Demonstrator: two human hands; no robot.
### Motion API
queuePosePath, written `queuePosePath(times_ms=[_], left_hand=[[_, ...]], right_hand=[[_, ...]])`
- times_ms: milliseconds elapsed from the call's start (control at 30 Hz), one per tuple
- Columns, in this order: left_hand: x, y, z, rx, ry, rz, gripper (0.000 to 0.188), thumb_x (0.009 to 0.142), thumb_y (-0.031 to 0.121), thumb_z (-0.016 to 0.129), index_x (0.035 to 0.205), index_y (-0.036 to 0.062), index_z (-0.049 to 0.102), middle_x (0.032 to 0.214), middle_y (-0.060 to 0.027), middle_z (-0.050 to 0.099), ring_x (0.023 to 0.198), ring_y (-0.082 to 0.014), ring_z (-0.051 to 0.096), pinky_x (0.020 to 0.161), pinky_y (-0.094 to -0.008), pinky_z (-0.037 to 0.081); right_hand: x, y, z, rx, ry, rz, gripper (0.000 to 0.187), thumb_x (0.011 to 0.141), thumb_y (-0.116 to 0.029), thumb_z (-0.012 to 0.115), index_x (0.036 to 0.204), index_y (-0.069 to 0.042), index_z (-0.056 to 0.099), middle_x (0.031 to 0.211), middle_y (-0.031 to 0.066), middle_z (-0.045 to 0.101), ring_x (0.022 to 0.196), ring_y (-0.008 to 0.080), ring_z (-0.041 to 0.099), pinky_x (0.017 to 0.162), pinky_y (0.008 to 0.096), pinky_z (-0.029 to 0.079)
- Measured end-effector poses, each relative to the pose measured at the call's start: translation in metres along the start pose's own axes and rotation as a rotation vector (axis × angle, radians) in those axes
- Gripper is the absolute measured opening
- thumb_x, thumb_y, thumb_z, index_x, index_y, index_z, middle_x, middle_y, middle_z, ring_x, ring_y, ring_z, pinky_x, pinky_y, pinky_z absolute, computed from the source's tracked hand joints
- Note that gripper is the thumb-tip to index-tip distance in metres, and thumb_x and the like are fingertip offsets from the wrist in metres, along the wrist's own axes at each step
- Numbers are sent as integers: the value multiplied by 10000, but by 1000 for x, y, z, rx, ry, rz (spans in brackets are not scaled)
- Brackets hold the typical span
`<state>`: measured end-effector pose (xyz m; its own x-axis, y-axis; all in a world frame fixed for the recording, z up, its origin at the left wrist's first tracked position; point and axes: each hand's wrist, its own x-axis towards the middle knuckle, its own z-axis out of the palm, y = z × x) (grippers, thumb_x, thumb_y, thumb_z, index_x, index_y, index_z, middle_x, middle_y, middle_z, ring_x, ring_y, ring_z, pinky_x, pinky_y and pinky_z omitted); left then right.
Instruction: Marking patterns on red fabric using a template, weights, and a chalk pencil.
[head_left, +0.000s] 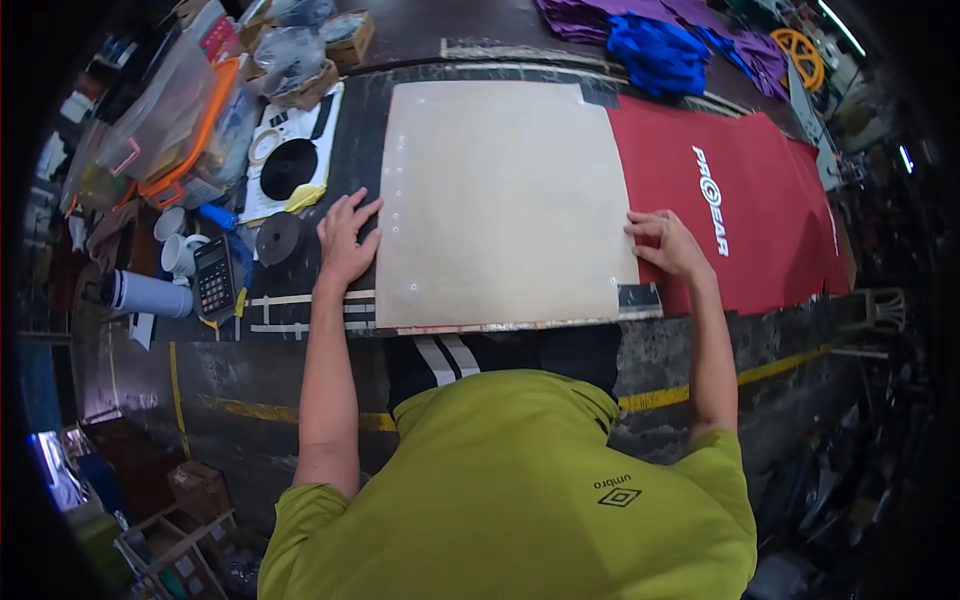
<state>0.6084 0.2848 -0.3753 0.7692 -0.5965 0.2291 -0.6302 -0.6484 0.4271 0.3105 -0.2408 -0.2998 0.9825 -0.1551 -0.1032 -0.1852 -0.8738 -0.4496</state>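
Note:
A large pale beige sheet (505, 200) lies flat on the dark worktable in front of me, with small holes along its left side and notched right corners. Red fabric (760, 190) with white printing spreads out from its right edge. My left hand (348, 240) rests by the sheet's left edge, fingers spread and holding nothing. At the opposite edge, the bent fingers of my right hand (668, 243) close on the beige sheet beside the red fabric. The undersides of the right fingertips are hidden.
Left of the sheet are a dark tape roll (278, 238), a calculator (214, 278), a grey-blue tumbler (150, 295) and white mugs (178, 256). Behind them stands a clear bin with orange trim (190, 135). Blue cloth (658, 52) and purple cloth (580, 18) lie at the back.

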Motion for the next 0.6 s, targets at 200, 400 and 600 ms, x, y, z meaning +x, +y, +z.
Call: queuePosePath(times_ms=[200,400,600], left_hand=[[1,5,-4,-3,-17,-24,606,927,249,728,1530,268,668,1697,-61,497,1594,-333,375,1300,-559,188],[1,5,-4,-7,-23,-44,591,927,236,752,1515,257,685,1693,-70,503,1599,-323,366,1311,-526,184],[1,2,-2,4,-20,-29,610,928,256,732,1534,279,664,1701,-48,496,1599,-322,369,1307,-543,181]], right_hand=[[4,-11,-8,-49,-41,50,462,838,-121,901,1292,-119,813,1496,57,705,1302,290,611,1175,414,500],[4,-11,-10,-63,-55,30,464,838,-119,903,1293,-114,811,1504,52,698,1305,291,610,1186,411,501],[1,-10,-5,-43,-20,18,453,848,-118,894,1293,-110,809,1527,52,680,1323,300,598,1191,420,501]])
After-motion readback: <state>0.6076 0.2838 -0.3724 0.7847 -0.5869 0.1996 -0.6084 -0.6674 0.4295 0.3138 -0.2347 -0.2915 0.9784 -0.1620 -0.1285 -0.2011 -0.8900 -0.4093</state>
